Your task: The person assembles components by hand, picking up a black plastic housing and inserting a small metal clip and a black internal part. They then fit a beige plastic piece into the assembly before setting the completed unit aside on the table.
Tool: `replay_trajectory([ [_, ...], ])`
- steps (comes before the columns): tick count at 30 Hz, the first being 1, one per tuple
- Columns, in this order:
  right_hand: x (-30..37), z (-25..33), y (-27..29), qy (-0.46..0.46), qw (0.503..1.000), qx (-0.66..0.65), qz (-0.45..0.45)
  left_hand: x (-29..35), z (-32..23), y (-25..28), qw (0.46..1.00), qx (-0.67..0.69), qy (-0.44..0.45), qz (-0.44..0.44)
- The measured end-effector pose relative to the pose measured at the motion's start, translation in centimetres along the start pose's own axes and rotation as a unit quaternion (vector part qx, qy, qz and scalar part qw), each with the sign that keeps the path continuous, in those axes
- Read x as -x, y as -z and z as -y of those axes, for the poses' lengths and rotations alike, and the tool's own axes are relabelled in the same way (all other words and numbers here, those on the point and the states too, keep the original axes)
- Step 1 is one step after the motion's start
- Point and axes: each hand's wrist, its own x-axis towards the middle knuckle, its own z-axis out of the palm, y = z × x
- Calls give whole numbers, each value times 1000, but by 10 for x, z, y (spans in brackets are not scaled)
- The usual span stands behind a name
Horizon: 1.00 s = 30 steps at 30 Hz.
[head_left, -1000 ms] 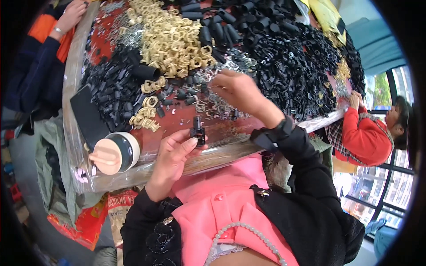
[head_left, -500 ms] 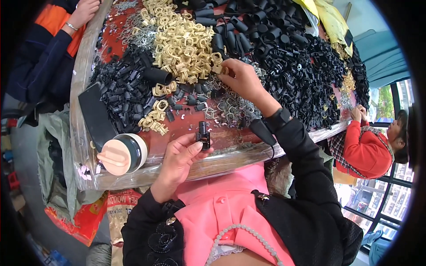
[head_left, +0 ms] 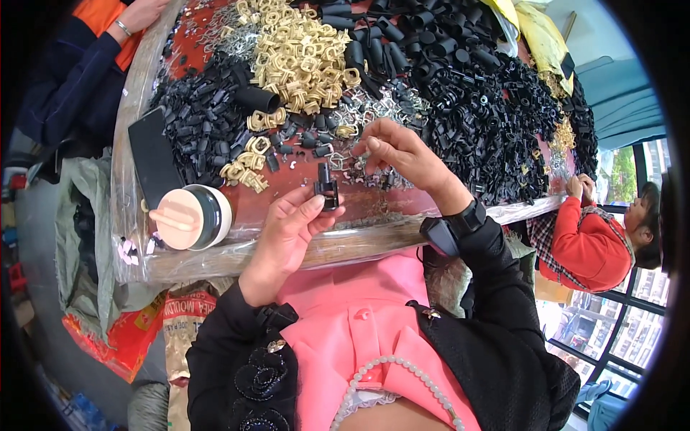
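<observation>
My left hand [head_left: 291,226] pinches a small black plastic part [head_left: 326,192] between thumb and fingers. The part stands upright, with a narrow top and a wider, cut-out lower section. To its right, my right hand [head_left: 406,154] hangs low over loose silver metal clips [head_left: 381,104]. Its fingers are loosely curled and apart, and I see nothing held in them. Just beyond those fingertips, a beige plastic ring piece [head_left: 346,131] lies among the clips. A large heap of similar beige ring pieces [head_left: 302,61] lies farther back.
Heaps of black plastic parts [head_left: 489,122] cover the table's right side; black cylinders [head_left: 431,36] lie behind. At the left are a dark flat phone-like slab [head_left: 151,158] and a lidded cup [head_left: 194,219]. A person in red [head_left: 593,248] works at right; another person's hand [head_left: 140,14] is far left.
My right hand has come nearer and let go of the beige ring piece it held. My left hand, still gripping the black part, has risen slightly in view.
</observation>
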Motion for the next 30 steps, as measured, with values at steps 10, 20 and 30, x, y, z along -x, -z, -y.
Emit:
replay_trajectory([
  [10, 20, -20, -17, 6, 979, -203, -20, -13, 5, -11, 999, 33, 8, 8],
  [20, 44, 5, -35, 67, 979, -188, -38, -6, 13, -16, 999, 26, 23, 17],
  [30, 54, 9, -46, 100, 991, -86, -22, 1, 16, -18, 998, 46, 40, 34],
])
